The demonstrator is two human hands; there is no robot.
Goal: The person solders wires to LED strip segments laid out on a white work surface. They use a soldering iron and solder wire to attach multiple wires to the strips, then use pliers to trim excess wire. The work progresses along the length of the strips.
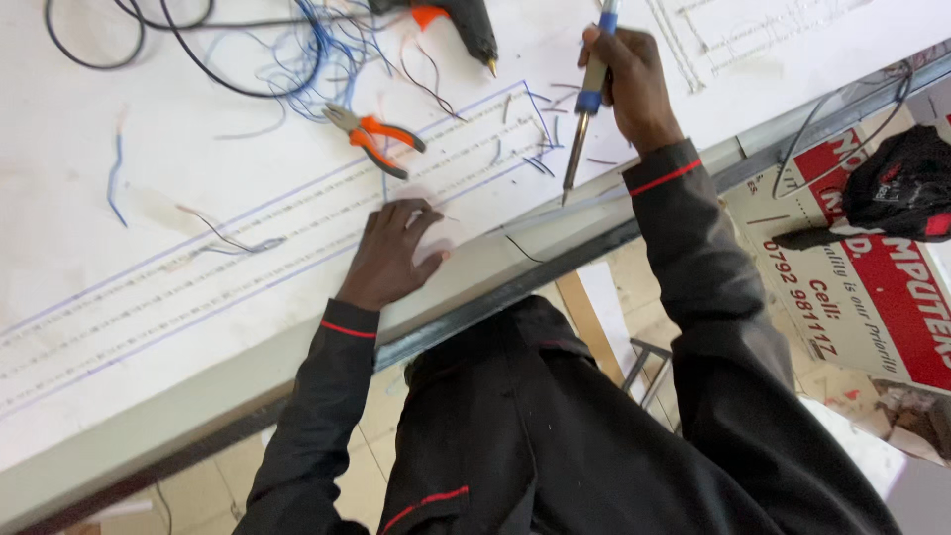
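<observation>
My right hand (632,84) grips a soldering iron (584,119) with a blue and tan handle, its metal tip pointing down over the white board (149,168) near the front edge. My left hand (394,253) rests flat on the board, fingers pressing on a strip of small dotted parts (297,213) that runs diagonally between blue lines. Short cut pieces of wire (540,159) lie just left of the iron's tip.
Orange-handled pliers (374,139) lie above my left hand. A black and orange glue gun (461,25) and tangled blue and black wires (297,50) sit at the top. A metal frame edge (555,267) borders the board. A red and white printed sign (872,277) and black cloth (901,183) lie right.
</observation>
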